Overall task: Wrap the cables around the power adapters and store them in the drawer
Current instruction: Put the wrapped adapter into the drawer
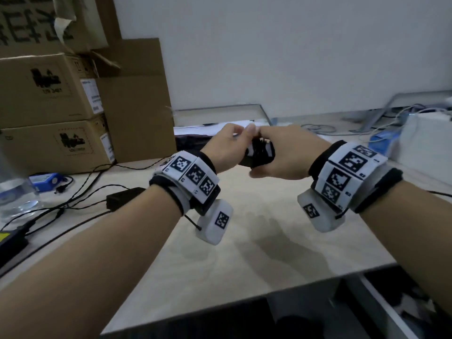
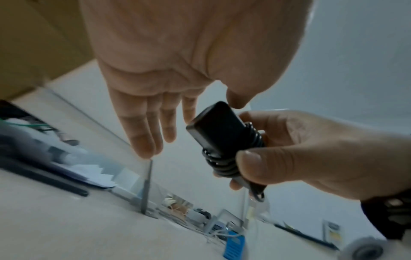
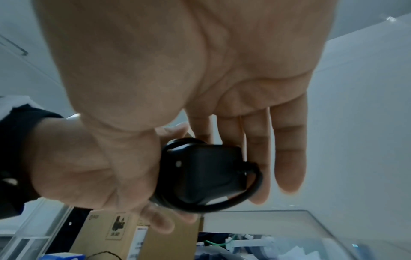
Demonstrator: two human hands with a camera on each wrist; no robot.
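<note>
A black power adapter [image 2: 213,126] with its cable [image 2: 224,167] coiled around the body is held above the desk. My right hand [image 1: 259,154] grips it, thumb pressed on the coils and fingers behind. My left hand [image 1: 245,131] pinches the adapter's far end with thumb and forefinger, while its other fingers [image 2: 144,137] hang straight. A short cable loop [image 3: 255,184] sticks out at one end. A second black adapter [image 1: 124,198] lies on the desk to the left with loose cables [image 1: 80,192]. The open drawer [image 1: 381,307] shows at lower right.
Stacked cardboard boxes [image 1: 49,94] stand at the back left. A water bottle [image 1: 14,192], a blue device [image 1: 45,181] and another adapter with a yellow label [image 1: 9,241] sit at the left edge. A clear tray [image 1: 220,113] and a white box [image 1: 425,143] are behind.
</note>
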